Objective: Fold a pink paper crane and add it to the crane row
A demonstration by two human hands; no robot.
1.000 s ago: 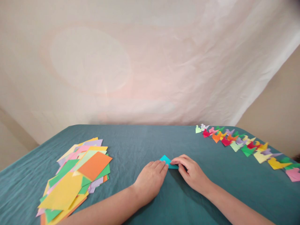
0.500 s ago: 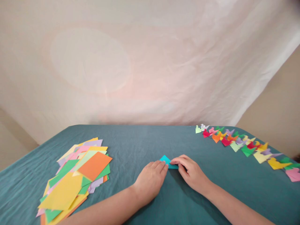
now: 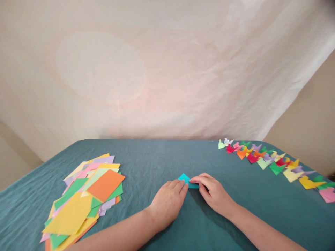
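Note:
A small folded sheet of bright blue origami paper (image 3: 184, 177) lies on the table in front of me, its top corner pointing away. My left hand (image 3: 169, 200) holds its left side down, with fingers together and curved over it. From the other side, my right hand (image 3: 210, 192) pinches the paper's right part between bent fingers and thumb. The fingertips of both hands nearly meet on the paper and cover much of it, so its full folded shape is partly hidden.
At the left lies a loose, spread pile of coloured paper sheets (image 3: 106, 184). Along the right side stand rows of small folded paper birds (image 3: 276, 168) in many colours. A dark green cloth (image 3: 146, 157) covers the table, and a pale fabric sheet (image 3: 167, 76) hangs behind it.
Almost nothing differs. The fingers of my right hand have shifted very slightly left on the blue paper, and my left hand stays in place.

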